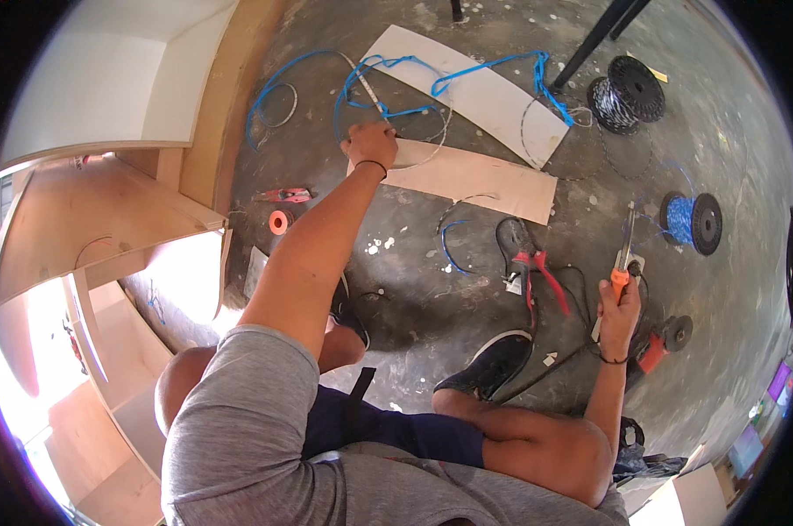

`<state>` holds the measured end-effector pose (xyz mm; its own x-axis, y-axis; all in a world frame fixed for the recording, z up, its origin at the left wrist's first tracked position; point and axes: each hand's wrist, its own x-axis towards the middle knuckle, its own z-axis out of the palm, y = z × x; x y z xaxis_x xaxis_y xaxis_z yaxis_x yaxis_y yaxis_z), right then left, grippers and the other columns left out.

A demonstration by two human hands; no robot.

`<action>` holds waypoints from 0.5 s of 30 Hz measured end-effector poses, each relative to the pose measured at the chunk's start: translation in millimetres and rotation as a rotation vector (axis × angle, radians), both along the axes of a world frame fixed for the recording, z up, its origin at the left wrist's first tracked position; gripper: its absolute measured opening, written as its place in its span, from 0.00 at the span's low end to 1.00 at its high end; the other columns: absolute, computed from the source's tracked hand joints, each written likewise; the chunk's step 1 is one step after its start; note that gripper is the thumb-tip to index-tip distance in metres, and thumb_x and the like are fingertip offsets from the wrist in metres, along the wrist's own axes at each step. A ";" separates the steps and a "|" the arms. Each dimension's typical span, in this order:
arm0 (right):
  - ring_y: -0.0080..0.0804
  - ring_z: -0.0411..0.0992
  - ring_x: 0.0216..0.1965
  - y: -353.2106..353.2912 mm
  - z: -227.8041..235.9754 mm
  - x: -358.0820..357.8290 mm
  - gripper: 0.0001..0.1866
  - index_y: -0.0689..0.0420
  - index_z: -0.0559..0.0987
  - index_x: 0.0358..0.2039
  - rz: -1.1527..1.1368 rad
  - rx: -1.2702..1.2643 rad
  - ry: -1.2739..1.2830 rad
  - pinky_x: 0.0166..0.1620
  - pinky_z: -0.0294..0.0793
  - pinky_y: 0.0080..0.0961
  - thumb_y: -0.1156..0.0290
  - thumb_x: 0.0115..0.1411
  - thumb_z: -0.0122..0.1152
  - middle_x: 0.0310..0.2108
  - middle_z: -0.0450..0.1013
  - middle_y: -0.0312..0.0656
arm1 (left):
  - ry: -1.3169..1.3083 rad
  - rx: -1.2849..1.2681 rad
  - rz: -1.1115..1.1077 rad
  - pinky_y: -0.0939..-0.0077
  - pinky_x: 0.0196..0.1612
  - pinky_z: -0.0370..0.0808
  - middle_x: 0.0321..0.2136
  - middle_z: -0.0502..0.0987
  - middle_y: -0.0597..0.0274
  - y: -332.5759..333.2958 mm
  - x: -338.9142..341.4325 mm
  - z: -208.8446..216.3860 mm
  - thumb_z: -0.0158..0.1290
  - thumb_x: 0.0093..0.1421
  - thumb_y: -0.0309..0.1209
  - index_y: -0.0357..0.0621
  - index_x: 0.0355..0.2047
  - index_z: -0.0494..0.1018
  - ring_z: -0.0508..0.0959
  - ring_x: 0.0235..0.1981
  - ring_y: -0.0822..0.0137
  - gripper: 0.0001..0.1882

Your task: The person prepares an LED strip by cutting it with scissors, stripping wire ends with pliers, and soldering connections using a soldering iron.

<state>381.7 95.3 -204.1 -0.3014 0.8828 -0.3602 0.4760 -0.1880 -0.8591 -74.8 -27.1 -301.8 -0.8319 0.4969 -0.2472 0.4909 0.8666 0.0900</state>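
My right hand (618, 317) is wrapped round the orange handle of a soldering iron (620, 279), its metal shaft pointing up and away from me. My left hand (372, 145), fingers curled, is at the left end of a pale wooden board (475, 181) on the floor. A black-flecked white cord (368, 88) runs down to these fingers; what they pinch is hidden. Beyond lies a whiter board (480, 88) with tangled blue cord (493, 66) across it. Short cut pieces of blue cord (450, 245) lie near the wooden board.
Red-handled pliers (545, 280) lie between my hands. Black spools of flecked cord (635, 89) and blue cord (693, 222) stand at right, a red power tool (652, 353) nearer. A small orange spool (280, 222) and red-handled tool (284, 195) lie left, beside a wooden cabinet (116, 206).
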 end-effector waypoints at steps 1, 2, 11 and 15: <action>0.12 0.59 0.17 0.1 1.0 0.5 0.12 0.58 0.70 0.40 0.008 -0.013 0.017 0.19 0.57 0.13 0.70 0.59 0.60 0.22 0.63 0.27 | -0.002 0.001 -0.011 0.42 0.51 0.61 0.44 0.74 0.67 2.8 -0.3 2.2 0.54 0.55 0.45 0.62 0.43 0.77 0.68 0.51 0.57 0.15; 0.12 0.58 0.17 0.4 1.3 1.4 0.12 0.58 0.70 0.40 0.016 -0.027 0.034 0.20 0.57 0.13 0.70 0.59 0.60 0.22 0.63 0.27 | -0.054 -0.012 0.058 0.43 0.51 0.61 0.45 0.74 0.67 5.5 -1.9 6.1 0.54 0.55 0.44 0.61 0.41 0.78 0.67 0.52 0.57 0.14; 0.13 0.58 0.22 -0.1 -9.5 7.5 0.10 0.60 0.72 0.38 0.018 -0.023 -0.009 0.25 0.58 0.15 0.72 0.58 0.60 0.24 0.63 0.27 | 0.235 0.223 -0.222 0.44 0.51 0.61 0.44 0.73 0.66 30.2 3.6 -7.4 0.57 0.52 0.43 0.64 0.39 0.78 0.67 0.52 0.56 0.13; 0.13 0.58 0.16 1.1 -26.5 13.9 0.11 0.59 0.71 0.41 0.077 0.077 -0.009 0.19 0.57 0.14 0.72 0.59 0.59 0.22 0.63 0.28 | 0.161 0.061 -0.206 0.44 0.50 0.62 0.44 0.72 0.67 48.9 21.4 -10.1 0.55 0.54 0.41 0.63 0.38 0.78 0.67 0.51 0.58 0.11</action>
<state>395.6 96.4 -230.5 -0.3665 0.8823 -0.2953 0.4946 -0.0841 -0.8650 -53.4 21.7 -311.9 -0.7377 0.6699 -0.0841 0.6688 0.7421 0.0450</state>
